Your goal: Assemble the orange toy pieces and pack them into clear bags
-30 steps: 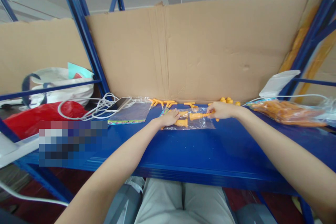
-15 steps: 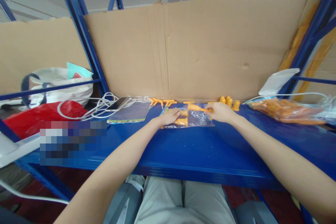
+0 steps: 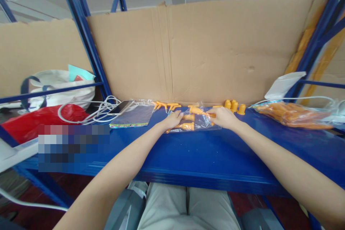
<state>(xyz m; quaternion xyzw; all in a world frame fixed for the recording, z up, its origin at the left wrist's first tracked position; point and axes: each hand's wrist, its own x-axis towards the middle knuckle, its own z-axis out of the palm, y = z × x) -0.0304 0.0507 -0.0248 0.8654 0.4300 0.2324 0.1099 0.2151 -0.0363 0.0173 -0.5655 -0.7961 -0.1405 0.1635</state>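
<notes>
A clear plastic bag (image 3: 206,125) lies on the blue shelf with orange plastic pieces (image 3: 186,126) in it. My left hand (image 3: 172,120) is closed on the bag's left side, fingers beside the pieces. At the bag's right end, my right hand (image 3: 223,118) pinches the thin end of an orange cone-shaped piece (image 3: 196,110). The wide end of this piece points left, over the bag; whether it is inside the plastic I cannot tell. Behind the hands lie orange branched pieces with small chains (image 3: 161,105). Several orange bell-shaped caps (image 3: 234,106) stand right of my right hand.
At the left are a flat packet (image 3: 132,116), a phone (image 3: 121,107), white cables (image 3: 99,113) and a red bag (image 3: 48,118). A full bag of orange pieces (image 3: 293,114) lies at the right. Cardboard (image 3: 210,50) walls off the back; the shelf's front edge (image 3: 205,179) is near my lap.
My right hand and the cone-shaped piece have shifted slightly left and down over the bag. My left hand stays at the bag's left side, moved only a little.
</notes>
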